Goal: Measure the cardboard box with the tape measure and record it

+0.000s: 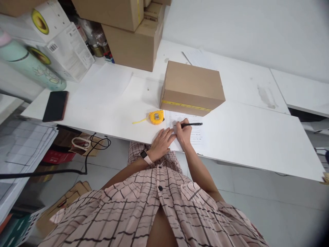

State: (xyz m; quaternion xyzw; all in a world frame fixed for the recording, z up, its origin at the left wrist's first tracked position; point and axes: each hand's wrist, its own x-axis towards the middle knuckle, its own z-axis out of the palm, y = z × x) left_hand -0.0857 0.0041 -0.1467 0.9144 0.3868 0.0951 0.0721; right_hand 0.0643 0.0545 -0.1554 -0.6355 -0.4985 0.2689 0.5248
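My right hand (183, 133) is closed round a black pen (192, 124), its point down at a printed sheet of paper (196, 137). On the left edge of that sheet my left hand (161, 140) lies flat, fingers stretched out; a watch with a pale pink strap (146, 156) is on its wrist. Just beyond the left hand sits a yellow tape measure (156, 117) with a short end of tape out to the left. A closed cardboard box (192, 85) with a yellow strip along its front stands behind the sheet and covers its far part.
Stacked cardboard boxes (133, 44), a white carton with avocado pictures (69, 51) and a mint-green bottle (33, 65) stand at the back left. A phone (56, 106) lies near the left end of the white table (246, 137). A black cable (86, 161) hangs below.
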